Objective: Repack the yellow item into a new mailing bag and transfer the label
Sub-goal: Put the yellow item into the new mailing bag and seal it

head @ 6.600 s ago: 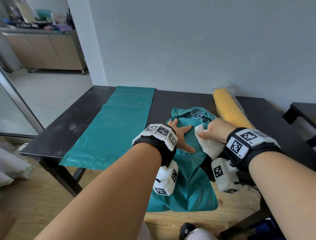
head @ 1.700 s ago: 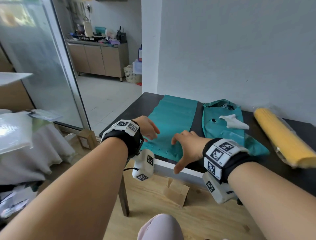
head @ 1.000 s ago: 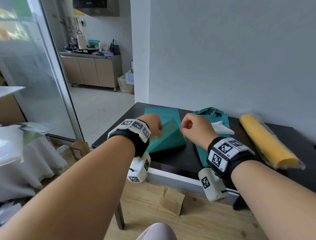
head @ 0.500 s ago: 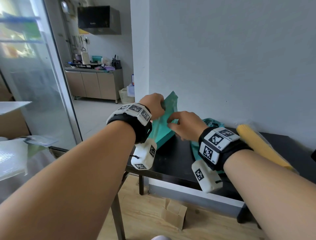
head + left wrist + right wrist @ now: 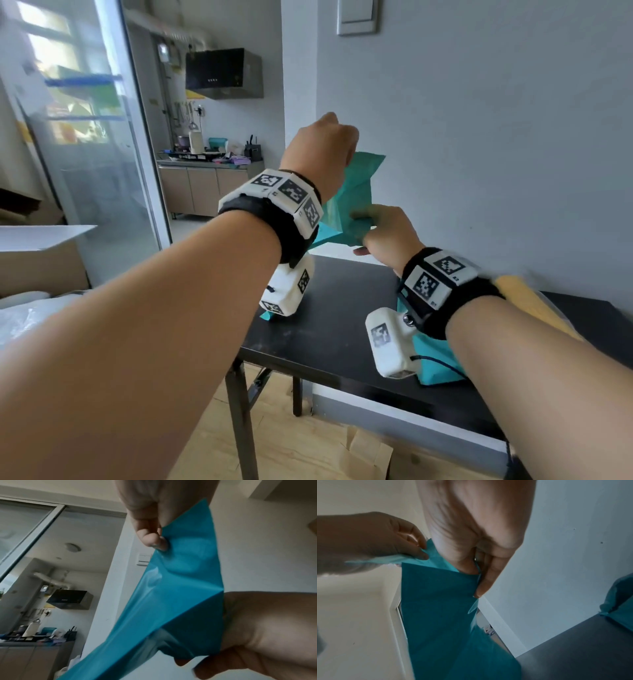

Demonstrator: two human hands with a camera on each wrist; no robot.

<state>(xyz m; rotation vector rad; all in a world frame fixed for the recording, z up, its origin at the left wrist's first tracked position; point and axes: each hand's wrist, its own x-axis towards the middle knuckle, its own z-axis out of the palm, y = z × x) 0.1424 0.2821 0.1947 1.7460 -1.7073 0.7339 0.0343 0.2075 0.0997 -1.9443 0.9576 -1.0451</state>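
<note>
The new teal mailing bag (image 5: pixel 349 205) hangs in the air above the black table (image 5: pixel 335 335), held at its top edge by both hands. My left hand (image 5: pixel 322 147) is raised and pinches one side of the bag's mouth (image 5: pixel 181 555) between thumb and fingers. My right hand (image 5: pixel 380 229), lower and to the right, pinches the other side (image 5: pixel 447 588). The old teal bag (image 5: pixel 435 359) lies on the table under my right wrist. The yellow item (image 5: pixel 527 301) in clear wrap lies blurred at the right, partly hidden by my right forearm. The label is hidden.
A grey wall (image 5: pixel 479 137) stands right behind the table. A glass sliding door (image 5: pixel 85 137) is at the left, with a kitchen counter (image 5: pixel 205 171) beyond it. A cardboard piece (image 5: pixel 366 452) lies on the wooden floor under the table.
Both hands have lifted the new teal bag off the table and raised it higher, the left hand going up further than the right. The view has tilted upward.
</note>
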